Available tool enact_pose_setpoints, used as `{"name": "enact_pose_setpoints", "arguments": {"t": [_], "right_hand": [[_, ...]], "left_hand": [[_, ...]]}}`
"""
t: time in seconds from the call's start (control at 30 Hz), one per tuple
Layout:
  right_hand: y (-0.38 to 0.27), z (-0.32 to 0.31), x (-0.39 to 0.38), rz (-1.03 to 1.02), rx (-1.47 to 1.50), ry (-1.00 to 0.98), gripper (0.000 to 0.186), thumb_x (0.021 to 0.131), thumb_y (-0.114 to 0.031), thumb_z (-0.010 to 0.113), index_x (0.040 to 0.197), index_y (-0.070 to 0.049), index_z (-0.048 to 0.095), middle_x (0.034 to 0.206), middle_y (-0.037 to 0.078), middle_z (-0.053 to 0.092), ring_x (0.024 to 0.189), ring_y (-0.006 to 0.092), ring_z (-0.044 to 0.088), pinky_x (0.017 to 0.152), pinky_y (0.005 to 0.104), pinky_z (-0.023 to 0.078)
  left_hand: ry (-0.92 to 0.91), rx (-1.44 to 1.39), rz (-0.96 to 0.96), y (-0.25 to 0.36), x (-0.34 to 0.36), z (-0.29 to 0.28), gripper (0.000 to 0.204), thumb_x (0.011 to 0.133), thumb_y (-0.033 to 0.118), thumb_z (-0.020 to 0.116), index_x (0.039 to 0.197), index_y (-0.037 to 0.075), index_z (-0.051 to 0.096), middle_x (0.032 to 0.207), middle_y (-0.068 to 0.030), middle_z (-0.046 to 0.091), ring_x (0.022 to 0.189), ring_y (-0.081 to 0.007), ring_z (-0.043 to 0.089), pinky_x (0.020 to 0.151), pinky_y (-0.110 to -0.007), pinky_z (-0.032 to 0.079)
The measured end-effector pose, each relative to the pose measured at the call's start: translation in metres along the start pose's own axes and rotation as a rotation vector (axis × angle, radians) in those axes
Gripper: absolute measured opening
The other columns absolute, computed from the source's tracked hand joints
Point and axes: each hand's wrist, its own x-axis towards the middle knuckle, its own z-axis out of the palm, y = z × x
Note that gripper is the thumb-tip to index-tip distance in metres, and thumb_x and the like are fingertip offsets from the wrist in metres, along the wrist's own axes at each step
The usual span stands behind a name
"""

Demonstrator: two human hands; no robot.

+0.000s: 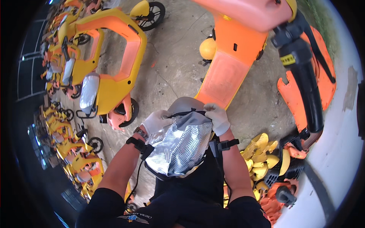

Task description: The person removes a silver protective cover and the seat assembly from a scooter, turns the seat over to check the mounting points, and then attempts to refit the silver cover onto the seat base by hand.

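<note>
Held close to torso (186, 199), partly over grey scooter seat (185, 103): silver foil-faced seat cover (178, 148) with grey cloth panel (195, 120) and black hem (186, 112). Pinched at far edge, at two spaced points, between fingers of left gloved hand (156, 121) and right gloved hand (218, 117). Probably light, limp and creasing easily; likely slippery on foil face, hardly fragile. Best taken by hem, one hand to each side, rather than by loose middle.

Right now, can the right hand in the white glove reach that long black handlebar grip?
Probably, once free: the white-gloved right hand holds the edge of the shiny silver cover. Nothing seems to block its way to the long black handlebar grip, though depth is unclear.
</note>
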Motion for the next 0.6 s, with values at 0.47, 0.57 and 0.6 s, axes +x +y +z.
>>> {"name": "enact_pose_setpoints", "arguments": {"t": [0.47,0.57,0.6], "right_hand": [[-0.019,0.002,-0.004,-0.367,-0.922,0.151,0.024,0.084,-0.008,0.06,0.105,0.003,0.066,0.098,0.009,0.07,0.09,0.016,0.064,0.082,0.0288,0.051],[-0.02,-0.006,-0.016,-0.331,-0.987,0.166,0.022,0.087,-0.011,0.06,0.104,0.002,0.065,0.094,0.01,0.069,0.089,0.0165,0.064,0.082,0.0289,0.05],[-0.017,-0.01,-0.011,-0.331,-0.924,0.119,0.023,0.088,-0.018,0.063,0.101,0.001,0.065,0.092,0.01,0.068,0.086,0.0165,0.063,0.078,0.0292,0.05]], "left_hand": [[-0.193,-0.221,0.377,-0.014,0.069,-0.011,0.015,0.072,0.009,0.069,0.08,0.0,0.061,0.07,0.0016,0.055,0.067,-0.0086,0.052,0.06,-0.026,0.043],[-0.216,-0.288,0.401,-0.016,0.08,-0.002,0.013,0.074,0.006,0.065,0.085,0.0,0.062,0.073,0.0011,0.058,0.067,-0.0086,0.053,0.062,-0.024,0.043],[-0.238,-0.283,0.37,-0.016,0.08,-0.008,0.018,0.076,0.01,0.062,0.088,-0.003,0.066,0.075,-0.003,0.062,0.071,-0.0114,0.057,0.065,-0.024,0.046]]}}
